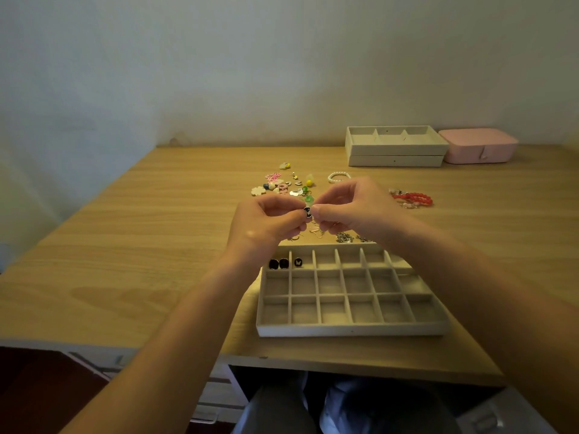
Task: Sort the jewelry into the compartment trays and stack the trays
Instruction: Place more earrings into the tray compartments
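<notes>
At the bottom centre of the frame, the person's knees (282, 408) sit under the edge of a wooden table (156, 230), and two bare forearms reach up from the lower corners toward the middle.

Just above the table edge, right of centre, lies a beige compartment tray (351, 330) with three rows of small cells. The far-left cell of its top row holds two dark studs (279, 263). The next cell to the right holds one dark stud with a pale mark (298, 262) (it looks like a butterfly, though it is small). The other cells in view hold nothing.

Above the tray, at the centre of the frame, the left hand (266, 219) and right hand (347, 208) meet in the air. Both have curled fingers, and their fingertips pinch a small black stud (307, 211) between them. It is held over the table just beyond the tray's top edge.

Thin earring hooks (316, 231) and some silver pieces (344, 237) lie on the table below the hands. Higher up, a loose jewelry pile (282, 184) of pink, green, yellow and cream items is spread out. A pearl bracelet (336, 176) lies to its right, and a red bead bracelet (416, 198) further right.

In the upper right, against the wall, two stacked beige trays (394, 159) stand just beside a closed pink box (476, 145).
</notes>
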{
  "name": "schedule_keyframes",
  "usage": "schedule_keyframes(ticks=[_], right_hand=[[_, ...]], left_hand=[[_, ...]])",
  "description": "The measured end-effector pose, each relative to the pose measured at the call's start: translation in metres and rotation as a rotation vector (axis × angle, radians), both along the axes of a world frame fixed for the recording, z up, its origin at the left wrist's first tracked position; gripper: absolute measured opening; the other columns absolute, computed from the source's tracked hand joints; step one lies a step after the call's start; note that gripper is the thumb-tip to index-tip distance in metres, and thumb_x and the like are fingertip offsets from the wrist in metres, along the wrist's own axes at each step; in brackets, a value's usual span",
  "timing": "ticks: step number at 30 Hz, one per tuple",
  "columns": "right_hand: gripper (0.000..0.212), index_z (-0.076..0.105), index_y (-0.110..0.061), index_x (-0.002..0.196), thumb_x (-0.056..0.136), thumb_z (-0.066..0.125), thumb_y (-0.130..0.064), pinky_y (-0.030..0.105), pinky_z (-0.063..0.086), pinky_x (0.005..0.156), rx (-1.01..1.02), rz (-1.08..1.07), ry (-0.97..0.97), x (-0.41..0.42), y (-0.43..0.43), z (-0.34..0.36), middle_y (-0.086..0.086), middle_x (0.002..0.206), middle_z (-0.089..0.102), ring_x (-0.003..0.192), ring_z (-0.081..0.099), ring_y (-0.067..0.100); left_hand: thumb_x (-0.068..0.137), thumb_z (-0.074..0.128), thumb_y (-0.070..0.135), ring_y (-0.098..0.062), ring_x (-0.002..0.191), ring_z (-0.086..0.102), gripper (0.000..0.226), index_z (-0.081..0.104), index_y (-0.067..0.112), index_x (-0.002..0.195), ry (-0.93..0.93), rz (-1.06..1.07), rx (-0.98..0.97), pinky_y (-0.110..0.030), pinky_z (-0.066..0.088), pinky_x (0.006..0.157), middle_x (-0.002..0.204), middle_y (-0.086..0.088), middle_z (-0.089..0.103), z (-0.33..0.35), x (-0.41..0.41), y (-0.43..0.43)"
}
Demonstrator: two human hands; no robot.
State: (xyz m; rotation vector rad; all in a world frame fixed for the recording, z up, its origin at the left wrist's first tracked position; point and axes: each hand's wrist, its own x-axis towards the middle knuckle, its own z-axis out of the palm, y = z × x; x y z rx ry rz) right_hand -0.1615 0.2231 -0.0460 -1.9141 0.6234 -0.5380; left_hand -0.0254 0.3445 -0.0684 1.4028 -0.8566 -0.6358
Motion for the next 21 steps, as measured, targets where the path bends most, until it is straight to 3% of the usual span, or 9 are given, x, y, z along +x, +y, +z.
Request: schedule_keyframes(ticks=[3, 7, 14, 17, 19, 21], right_hand=[[0.004, 0.078, -0.015, 0.090, 0.089, 0.076, -0.018, 0.025, 0.059, 0.061, -0.184, -0.015, 0.094, 0.005, 0.005, -0.003, 0.003, 0.077, 0.076, 0.072, 0.072, 0.015], [0.004, 0.078, -0.018, 0.088, 0.088, 0.075, -0.020, 0.029, 0.060, 0.058, -0.230, -0.006, 0.149, 0.010, 0.006, -0.005, 0.002, 0.077, 0.075, 0.072, 0.072, 0.015], [0.005, 0.081, -0.025, 0.086, 0.084, 0.078, -0.021, 0.018, 0.048, 0.062, -0.345, 0.099, 0.294, 0.017, 0.004, -0.002, -0.012, 0.078, 0.072, 0.076, 0.066, 0.005], [0.006, 0.081, -0.028, 0.084, 0.083, 0.079, -0.023, 0.026, 0.053, 0.067, -0.363, 0.116, 0.319, 0.018, 0.002, -0.004, -0.011, 0.081, 0.073, 0.081, 0.066, 0.007], [0.004, 0.081, -0.029, 0.081, 0.081, 0.080, -0.025, 0.032, 0.056, 0.073, -0.358, 0.113, 0.334, 0.018, -0.001, -0.007, -0.010, 0.081, 0.073, 0.083, 0.067, 0.009], [0.003, 0.081, -0.027, 0.082, 0.083, 0.080, -0.025, 0.030, 0.056, 0.072, -0.339, 0.132, 0.373, 0.017, -0.002, -0.010, -0.008, 0.082, 0.073, 0.084, 0.065, 0.010]], left_hand=[[0.080, 0.077, -0.001, -0.020, 0.071, 0.069, 0.011, 0.075, 0.010, 0.084, 0.018, 0.035, 0.011, -0.035, 0.060, 0.076, 0.075, -0.013, 0.074, -0.004, 0.000, 0.002], [0.079, 0.079, 0.002, -0.020, 0.070, 0.072, 0.012, 0.076, 0.011, 0.087, -0.060, 0.046, 0.060, -0.030, 0.059, 0.068, 0.074, -0.012, 0.075, -0.009, 0.003, 0.005], [0.076, 0.082, -0.002, -0.021, 0.075, 0.073, 0.017, 0.077, 0.008, 0.088, -0.174, -0.022, 0.095, -0.041, 0.060, 0.077, 0.080, -0.012, 0.077, -0.017, 0.010, 0.009], [0.075, 0.083, 0.001, -0.026, 0.081, 0.074, 0.018, 0.077, 0.012, 0.087, -0.260, -0.063, 0.119, -0.044, 0.060, 0.081, 0.082, -0.006, 0.077, -0.021, 0.014, 0.009], [0.077, 0.084, 0.006, -0.019, 0.077, 0.073, 0.016, 0.077, 0.019, 0.085, -0.337, -0.063, 0.136, -0.041, 0.060, 0.076, 0.079, 0.001, 0.077, -0.022, 0.017, 0.008], [0.079, 0.082, 0.015, -0.008, 0.068, 0.065, 0.015, 0.075, 0.028, 0.082, -0.467, -0.001, 0.167, -0.031, 0.054, 0.067, 0.077, 0.012, 0.074, -0.020, 0.023, 0.010]])
